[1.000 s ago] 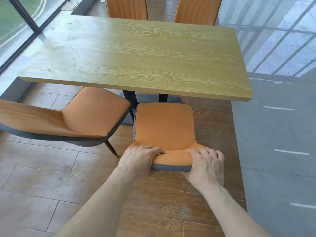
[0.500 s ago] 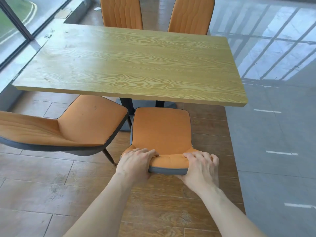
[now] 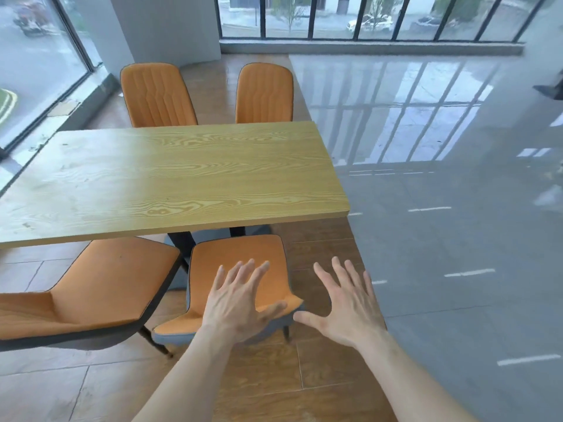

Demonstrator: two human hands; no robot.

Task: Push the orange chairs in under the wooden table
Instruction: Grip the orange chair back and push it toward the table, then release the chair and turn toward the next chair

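Observation:
The wooden table point(image 3: 170, 181) fills the middle of the view. An orange chair point(image 3: 240, 257) stands at its near edge on the right, its seat front under the tabletop. My left hand point(image 3: 240, 303) hovers over that chair's backrest with fingers spread, holding nothing. My right hand point(image 3: 347, 306) is open too, off to the right of the backrest and over the floor. A second orange chair point(image 3: 100, 287) stands at the near left, pulled out and turned at an angle. Two more orange chairs point(image 3: 158, 95) point(image 3: 264, 92) sit at the far side.
Black table legs point(image 3: 182, 248) show under the tabletop between the near chairs. Floor-to-ceiling windows run along the left point(image 3: 39, 65) and the back. Grey glossy floor point(image 3: 451, 223) spreads to the right of the wood-tile strip.
Both hands have let go of the near right chair's backrest and lifted with fingers spread. The view has tilted up, showing the far chairs and windows.

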